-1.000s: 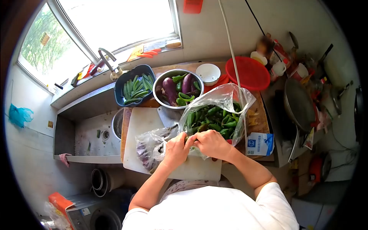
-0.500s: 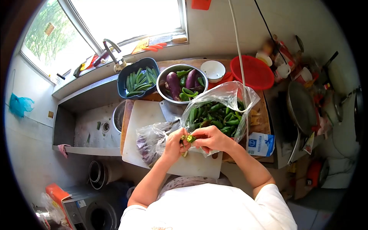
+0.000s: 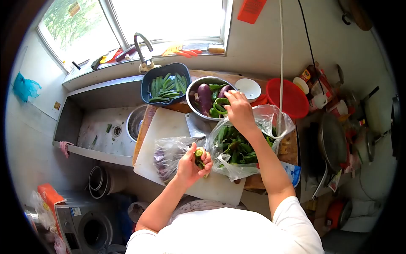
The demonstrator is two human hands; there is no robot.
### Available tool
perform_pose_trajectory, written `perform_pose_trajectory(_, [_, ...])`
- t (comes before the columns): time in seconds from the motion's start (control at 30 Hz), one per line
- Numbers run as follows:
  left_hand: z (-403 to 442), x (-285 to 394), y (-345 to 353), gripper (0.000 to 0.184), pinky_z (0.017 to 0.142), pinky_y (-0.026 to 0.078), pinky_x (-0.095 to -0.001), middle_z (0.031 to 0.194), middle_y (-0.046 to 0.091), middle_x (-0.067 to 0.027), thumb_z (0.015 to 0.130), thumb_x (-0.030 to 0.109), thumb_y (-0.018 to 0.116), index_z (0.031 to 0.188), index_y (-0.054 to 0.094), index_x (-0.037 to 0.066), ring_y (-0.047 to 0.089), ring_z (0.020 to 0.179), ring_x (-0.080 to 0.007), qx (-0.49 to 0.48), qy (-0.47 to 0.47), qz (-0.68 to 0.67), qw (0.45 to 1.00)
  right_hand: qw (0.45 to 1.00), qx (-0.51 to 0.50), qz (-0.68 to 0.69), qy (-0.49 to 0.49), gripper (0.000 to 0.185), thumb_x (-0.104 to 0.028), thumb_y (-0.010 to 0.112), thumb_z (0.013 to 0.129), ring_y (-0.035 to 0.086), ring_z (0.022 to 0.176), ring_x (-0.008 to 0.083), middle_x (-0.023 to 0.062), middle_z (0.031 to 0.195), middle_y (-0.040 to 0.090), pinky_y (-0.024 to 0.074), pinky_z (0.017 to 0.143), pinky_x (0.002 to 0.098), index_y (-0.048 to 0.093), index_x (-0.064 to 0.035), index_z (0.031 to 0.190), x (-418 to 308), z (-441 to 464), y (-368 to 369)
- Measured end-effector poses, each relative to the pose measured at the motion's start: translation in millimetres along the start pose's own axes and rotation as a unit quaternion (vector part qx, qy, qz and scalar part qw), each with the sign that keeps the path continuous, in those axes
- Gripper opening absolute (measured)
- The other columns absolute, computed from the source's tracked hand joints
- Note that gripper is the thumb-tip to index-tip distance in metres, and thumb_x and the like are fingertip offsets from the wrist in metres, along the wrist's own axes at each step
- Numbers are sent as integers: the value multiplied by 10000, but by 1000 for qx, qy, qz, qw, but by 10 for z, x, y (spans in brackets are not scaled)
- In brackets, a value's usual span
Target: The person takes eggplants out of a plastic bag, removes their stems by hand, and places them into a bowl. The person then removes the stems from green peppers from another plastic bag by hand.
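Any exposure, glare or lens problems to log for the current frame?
Head view: the window is blown out in its larger pane, and the white shirt shows little detail; head view: glints on the clear bag leave the green peppers readable; head view: a black, rounded border, with wide-lens distortion; head view: both left hand and right hand are discernible.

A cutting board [image 3: 163, 122] lies along the left and near edges of the counter [image 3: 288, 148] (the sink [image 3: 97, 120] adjoins on the left), with a produce bag [image 3: 167, 148] on it. Behind stands a large bowl [image 3: 196, 113] holding eggplants [image 3: 204, 99]; left of that, a tub [image 3: 145, 84] of okra [image 3: 163, 86]. Rightward along the far edge sit a small bowl [image 3: 248, 89] and a basin [image 3: 294, 99]. Peppers [image 3: 237, 146] fill another bag [image 3: 263, 112] right of centre, a packet [image 3: 293, 172] near the near right corner.
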State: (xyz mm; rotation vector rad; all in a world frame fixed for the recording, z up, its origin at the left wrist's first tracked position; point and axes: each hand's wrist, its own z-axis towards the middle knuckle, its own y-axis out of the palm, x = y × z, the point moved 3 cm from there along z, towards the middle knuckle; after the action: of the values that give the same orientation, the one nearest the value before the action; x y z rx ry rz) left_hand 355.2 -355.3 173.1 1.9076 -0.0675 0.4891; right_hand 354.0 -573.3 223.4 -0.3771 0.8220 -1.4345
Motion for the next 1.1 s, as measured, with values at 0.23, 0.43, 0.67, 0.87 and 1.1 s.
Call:
perform_pose_trajectory(0.23, [61,-39,-178,319,427,341,-226,742,467,-86,921,281,417,707,449,45,509,680,-195,94,-12,26,995,969,-236,-8,-72,230,3,582,696,580,1021,249,61,1000,639,488,827,388,656,-78,898,-85,-726,140])
perform_pose_trajectory(0.43, [484,-130,78,238,389,306,-210,726,574,-62,883,69,525,1098,582,-14,452,458,-89,103,-65,329,936,972,-231,31,-32,309,0,583,713,595,1005,274,88,1034,639,485,820,392,600,-71,1013,72,-846,215])
perform_pose_trajectory(0.67, [622,-81,-254,545,450,420,-283,613,583,-73,891,119,526,1383,344,-27,525,490,-131,200,-3,560,804,955,-293,34,42,266,-14,548,744,652,811,327,145,886,650,522,721,419,627,-53,995,202,-951,170])
perform_pose_trajectory(0.87, [580,-105,-291,665,390,347,-274,614,576,-71,885,92,551,1464,223,81,460,428,-126,213,18,490,845,982,-186,7,-12,202,-51,565,744,645,839,300,122,918,619,527,740,414,644,-55,930,60,-850,295])
perform_pose_trajectory(1.1, [563,-65,-379,559,402,325,-241,644,557,-32,888,85,562,1400,338,90,461,474,-97,225,42,441,868,945,-325,-22,33,258,-22,593,716,655,833,313,136,934,618,521,729,434,634,-87,963,43,-797,322])
